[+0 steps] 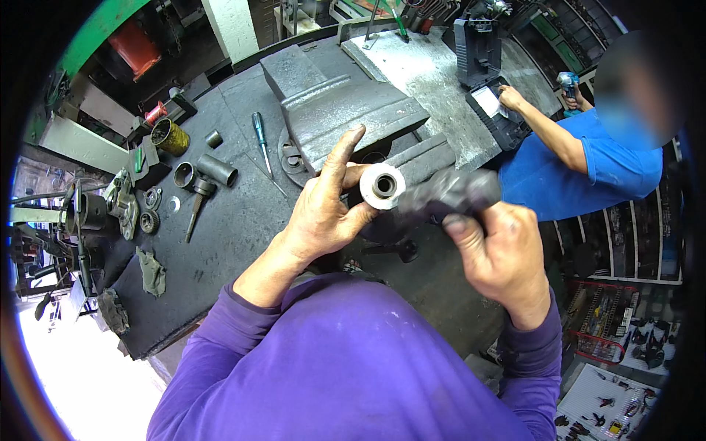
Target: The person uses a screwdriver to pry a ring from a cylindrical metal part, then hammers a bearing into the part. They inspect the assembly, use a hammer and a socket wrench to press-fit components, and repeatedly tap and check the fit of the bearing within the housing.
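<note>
In front of the vise (346, 110), my left hand (323, 209) grips a round, pale metal part with a flange and a dark central bore (383, 186). The thumb and curled fingers close around it, while one finger points up. My right hand (504, 253) is closed on a dark, lumpy object (452, 195) smeared by motion; its kind cannot be made out. That dark object reaches left, close to the flanged part, and whether they touch is unclear.
A green-handled screwdriver (259, 131), a metal sleeve (218, 170), gears (149, 221) and a yellow can (170, 137) stand or lie on the dark bench (213, 257). A grey rag (151, 272) is nearer. At right, a co-worker in a blue shirt (581, 165) reaches into a black tool case (507, 121).
</note>
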